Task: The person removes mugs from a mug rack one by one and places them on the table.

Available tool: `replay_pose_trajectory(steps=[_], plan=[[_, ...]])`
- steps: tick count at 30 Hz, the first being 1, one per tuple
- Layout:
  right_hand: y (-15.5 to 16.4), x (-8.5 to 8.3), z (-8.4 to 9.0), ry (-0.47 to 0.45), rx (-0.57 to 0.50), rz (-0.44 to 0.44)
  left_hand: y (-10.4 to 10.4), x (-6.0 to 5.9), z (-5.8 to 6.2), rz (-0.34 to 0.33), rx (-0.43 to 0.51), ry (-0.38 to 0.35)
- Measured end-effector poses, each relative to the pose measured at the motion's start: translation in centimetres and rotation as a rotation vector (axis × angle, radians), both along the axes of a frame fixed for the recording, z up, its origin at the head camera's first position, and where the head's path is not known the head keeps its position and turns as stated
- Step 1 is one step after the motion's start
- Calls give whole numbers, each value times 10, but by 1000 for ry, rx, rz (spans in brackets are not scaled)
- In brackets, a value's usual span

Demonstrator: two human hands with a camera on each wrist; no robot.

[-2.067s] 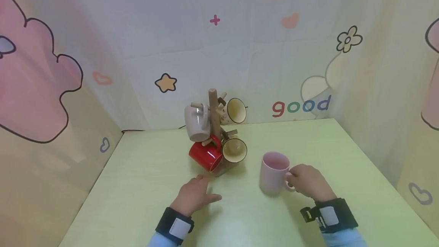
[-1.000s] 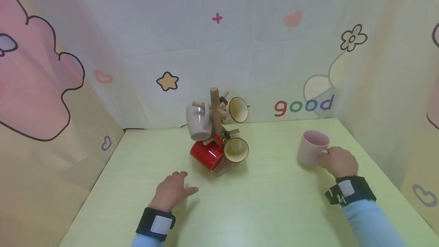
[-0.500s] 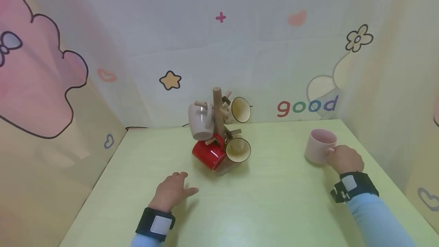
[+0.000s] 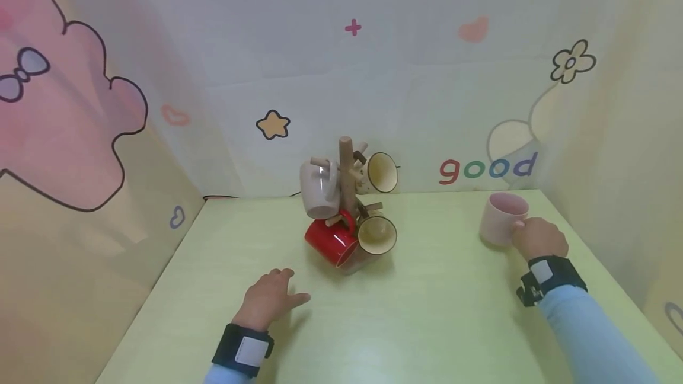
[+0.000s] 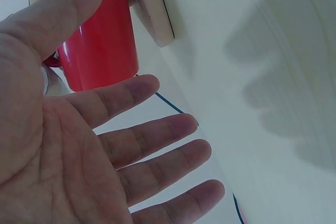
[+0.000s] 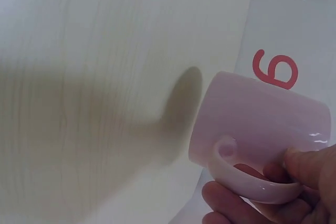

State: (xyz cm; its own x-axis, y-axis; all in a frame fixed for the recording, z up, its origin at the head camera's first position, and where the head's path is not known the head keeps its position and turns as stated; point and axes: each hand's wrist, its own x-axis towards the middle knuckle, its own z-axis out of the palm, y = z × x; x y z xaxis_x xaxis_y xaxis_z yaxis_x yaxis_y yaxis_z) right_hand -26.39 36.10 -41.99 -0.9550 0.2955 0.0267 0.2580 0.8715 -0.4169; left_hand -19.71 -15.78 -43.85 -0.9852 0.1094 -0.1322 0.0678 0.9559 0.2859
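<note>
By its handle, my right hand (image 4: 540,238) grips a pink mug (image 4: 500,221) at the far right of the table. The right wrist view shows fingers (image 6: 307,169) and thumb around that handle, and a shadow lies beside the mug's base. My left hand (image 4: 267,300) hovers over the table at front left with its fingers spread, touching nothing. A red mug (image 4: 329,243) hangs tilted on a wooden mug tree (image 4: 348,176), ahead of the left hand. A whitish mug (image 4: 319,191) hangs above it.
Two cream mugs with dark rims hang on the tree's right side, one upper mug (image 4: 382,172) and one lower mug (image 4: 377,236). The pale table (image 4: 427,325) meets a printed cloth backdrop (image 4: 299,46) behind the tree and at both sides.
My right hand has carried the pink mug from near the tree to the far right, then slightly back. My left hand has drawn away from the tree, leftward. The view has shifted a little.
</note>
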Motion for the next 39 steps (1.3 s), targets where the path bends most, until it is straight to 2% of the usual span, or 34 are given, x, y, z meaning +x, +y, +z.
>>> replay_pose_trajectory(steps=[9, 15, 23, 32, 39], plan=[[25, -10, -8, 10, 11, -41, 2, 1, 1, -3, 11, 2], [37, -10, -17, 28, 15, -18, 5, 1, 1, -5, 9, -6], [36, -13, -24, 97, 41, 72, 7, 2, 1, 2, 37, -21], [34, -19, -21, 31, 2, 52, 7, 1, -6, 4, 49, -38], [30, -18, -18, 51, 44, 89, 9, 2, -6, -7, 47, -36]])
